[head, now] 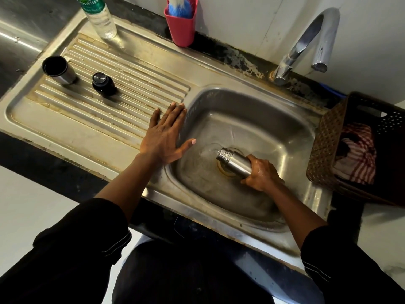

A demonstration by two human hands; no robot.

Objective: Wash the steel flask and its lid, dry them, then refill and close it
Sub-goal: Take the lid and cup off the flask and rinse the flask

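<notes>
Dark sleeves and dark trousers fill the bottom of the view, both forearms reaching up over the front lip of the steel sink (252, 106). In its basin the right hand (262, 174) wraps its fingers round the base end of the steel flask (235, 164), which lies tilted almost on its side above the drain (225, 173), its open threaded mouth pointing left. The left hand (163, 137) is spread with straight fingers, holding nothing, over the ridge where the ribbed drainboard (87, 119) meets the basin, thumb out over the bowl; whether the palm presses on the metal cannot be told. Well apart from it, at the far left of the drainboard, stand the steel cup lid (59, 71), mouth up, and just beside it the black stopper (103, 83); between them and the hand the ribs lie bare. At the back edge a clear plastic bottle (100, 18) carries a green label whose white lettering is cut by the frame and cannot be read whole. Near it a red holder (182, 25) keeps a blue and white brush (178, 7). The curved tap (306, 44) rises behind the basin's far right corner, its spout ending short of the bowl. Against the sink's right rim sits a dark perforated basket (324, 145) with a red-striped cloth (355, 159) inside.
</notes>
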